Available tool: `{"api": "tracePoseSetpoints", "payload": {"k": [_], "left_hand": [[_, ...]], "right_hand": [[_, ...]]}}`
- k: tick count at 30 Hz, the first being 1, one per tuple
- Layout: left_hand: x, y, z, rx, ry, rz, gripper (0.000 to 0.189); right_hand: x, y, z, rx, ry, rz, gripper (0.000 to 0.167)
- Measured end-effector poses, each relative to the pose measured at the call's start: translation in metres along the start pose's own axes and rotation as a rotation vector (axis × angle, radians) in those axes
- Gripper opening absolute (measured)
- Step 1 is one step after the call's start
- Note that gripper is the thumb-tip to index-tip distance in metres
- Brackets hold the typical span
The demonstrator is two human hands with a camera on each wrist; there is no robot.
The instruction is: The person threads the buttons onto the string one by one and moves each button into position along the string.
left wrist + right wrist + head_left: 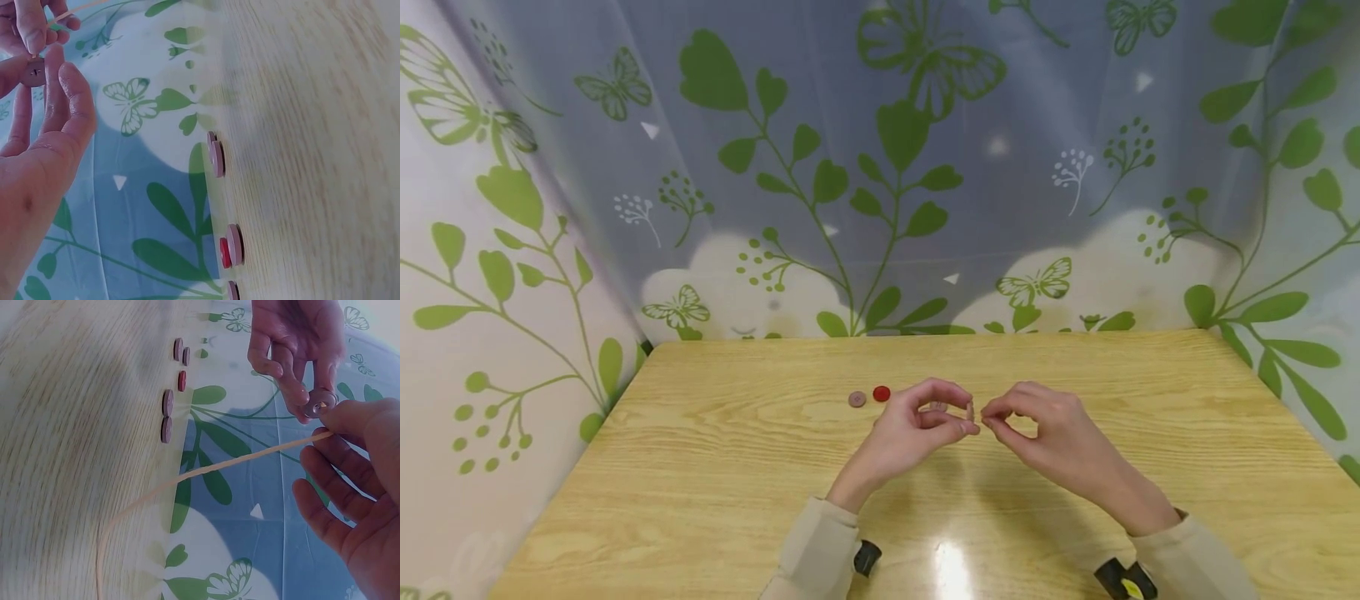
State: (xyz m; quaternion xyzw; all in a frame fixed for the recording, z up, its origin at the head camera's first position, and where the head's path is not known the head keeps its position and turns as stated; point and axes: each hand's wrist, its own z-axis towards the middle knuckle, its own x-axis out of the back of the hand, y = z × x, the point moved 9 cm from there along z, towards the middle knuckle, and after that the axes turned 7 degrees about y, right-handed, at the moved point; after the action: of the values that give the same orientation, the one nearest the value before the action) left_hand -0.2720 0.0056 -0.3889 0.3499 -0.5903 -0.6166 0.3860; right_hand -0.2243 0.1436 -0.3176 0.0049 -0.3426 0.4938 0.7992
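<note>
My left hand point(910, 429) pinches a brownish-pink round button point(34, 74) by its edges, above the table and turned on edge. Close on its right, my right hand point(1071, 433) pinches a thin peach-coloured cord point(244, 460) between thumb and finger. The cord's end is at the holes in the middle of the button; fingertips cover part of it, so I cannot tell how far it passes through. From the right fingers the cord trails down toward the table in the right wrist view.
Behind the hands on the wooden table point(715, 467) lie a red button point(882, 393) and several brownish-pink buttons point(857, 399), one partly seen through the left fingers. A patterned curtain point(820, 108) hangs along the table's back edge and sides.
</note>
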Motion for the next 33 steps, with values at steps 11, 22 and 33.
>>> {"api": "tracePoseSetpoints", "payload": {"k": [11,22,33], "left_hand": [[-0.0002,-0.0026,0.0010,0.020,0.023,-0.020,0.026],[-0.0004,-0.0040,0.0026,0.024,0.041,-0.061,0.019],[0.0001,-0.0065,0.0022,0.027,0.078,0.004,0.015]], "right_hand": [[-0.0013,0.0013,-0.0010,-0.016,-0.001,0.007,0.031],[-0.0009,-0.0007,-0.0003,-0.001,0.010,0.018,0.031],[-0.0017,-0.0013,-0.0001,-0.011,0.016,0.017,0.030]]}}
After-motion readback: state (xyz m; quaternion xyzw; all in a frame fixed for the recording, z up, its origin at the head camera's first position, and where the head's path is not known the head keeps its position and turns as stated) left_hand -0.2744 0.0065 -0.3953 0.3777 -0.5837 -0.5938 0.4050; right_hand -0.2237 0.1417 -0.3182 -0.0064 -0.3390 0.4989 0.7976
